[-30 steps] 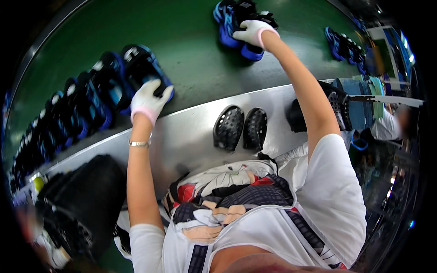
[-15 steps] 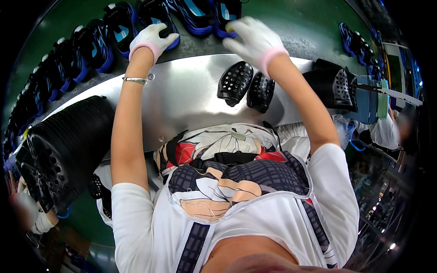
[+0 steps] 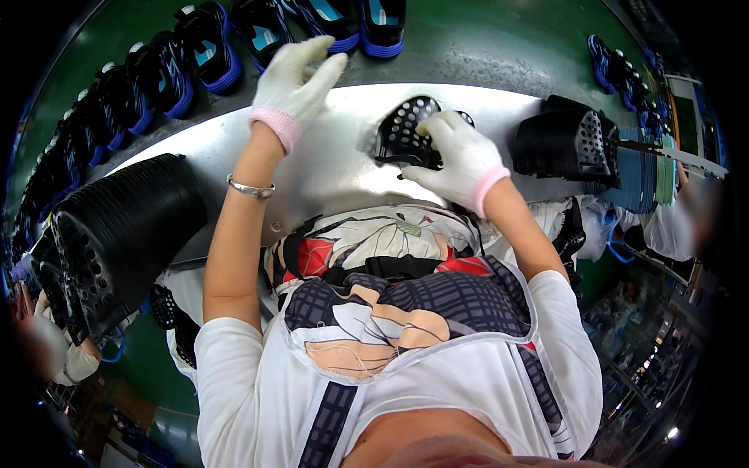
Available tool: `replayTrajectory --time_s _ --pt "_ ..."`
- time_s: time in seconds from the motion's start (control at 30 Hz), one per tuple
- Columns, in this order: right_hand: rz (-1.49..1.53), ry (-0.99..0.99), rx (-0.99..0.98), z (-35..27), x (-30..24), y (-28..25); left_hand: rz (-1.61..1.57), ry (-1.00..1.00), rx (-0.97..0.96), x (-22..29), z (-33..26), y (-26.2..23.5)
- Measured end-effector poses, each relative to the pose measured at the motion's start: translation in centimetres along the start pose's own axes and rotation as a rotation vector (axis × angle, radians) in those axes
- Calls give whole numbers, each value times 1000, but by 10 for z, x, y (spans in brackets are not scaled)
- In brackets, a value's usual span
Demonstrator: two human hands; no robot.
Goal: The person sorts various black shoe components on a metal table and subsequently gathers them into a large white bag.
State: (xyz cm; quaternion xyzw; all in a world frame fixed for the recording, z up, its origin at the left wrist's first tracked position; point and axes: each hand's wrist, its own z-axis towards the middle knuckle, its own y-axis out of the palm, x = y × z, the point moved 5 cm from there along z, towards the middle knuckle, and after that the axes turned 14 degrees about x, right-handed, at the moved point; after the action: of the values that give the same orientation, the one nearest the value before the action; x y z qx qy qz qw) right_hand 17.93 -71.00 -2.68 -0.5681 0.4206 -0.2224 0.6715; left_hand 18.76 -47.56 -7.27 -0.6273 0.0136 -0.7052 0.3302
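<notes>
My right hand (image 3: 460, 161), in a white glove with a pink cuff, has its thumb and fingers closed around a black perforated plastic shoe insert (image 3: 409, 125) above the metal plate. A second insert is mostly hidden behind the glove; only its edge shows. My left hand (image 3: 296, 80), gloved the same way, holds nothing. Its fingers are spread at the plate's far edge, in front of the black and blue shoes. Closest to it is a shoe (image 3: 260, 27) standing in the row, partly covered by the fingertips.
A curved metal plate (image 3: 328, 168) lies before me. Stacks of nested black inserts stand at left (image 3: 129, 226) and right (image 3: 555, 144). Shoes line a green surface (image 3: 476, 47), with more shoes (image 3: 616, 74) far right. A blue stack (image 3: 628, 175) sits beyond the right inserts.
My right hand has come back from the shoes to the inserts and taken hold of one. My left hand has left the shoe and moved slightly right and nearer.
</notes>
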Motion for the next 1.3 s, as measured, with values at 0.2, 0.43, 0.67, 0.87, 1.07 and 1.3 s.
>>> replayTrajectory --time_s 0.2,0.43,0.67,0.87,1.07,1.3 --pt "197 -327 236 15 -41 -43 -1293 -825 -640 17 -30 54" --pt "333 16 142 46 -38 -19 -1198 -591 -91 5 -8 39" --pt "286 100 155 75 -52 8 -835 -406 353 -7 11 23" --pt "-66 13 153 129 -32 -11 -530 -411 219 -27 25 15" --pt "-409 -25 -124 208 -52 -22 -9 173 169 -39 33 28" --pt "-585 -154 -223 267 -83 37 203 -30 -102 -42 54 36"
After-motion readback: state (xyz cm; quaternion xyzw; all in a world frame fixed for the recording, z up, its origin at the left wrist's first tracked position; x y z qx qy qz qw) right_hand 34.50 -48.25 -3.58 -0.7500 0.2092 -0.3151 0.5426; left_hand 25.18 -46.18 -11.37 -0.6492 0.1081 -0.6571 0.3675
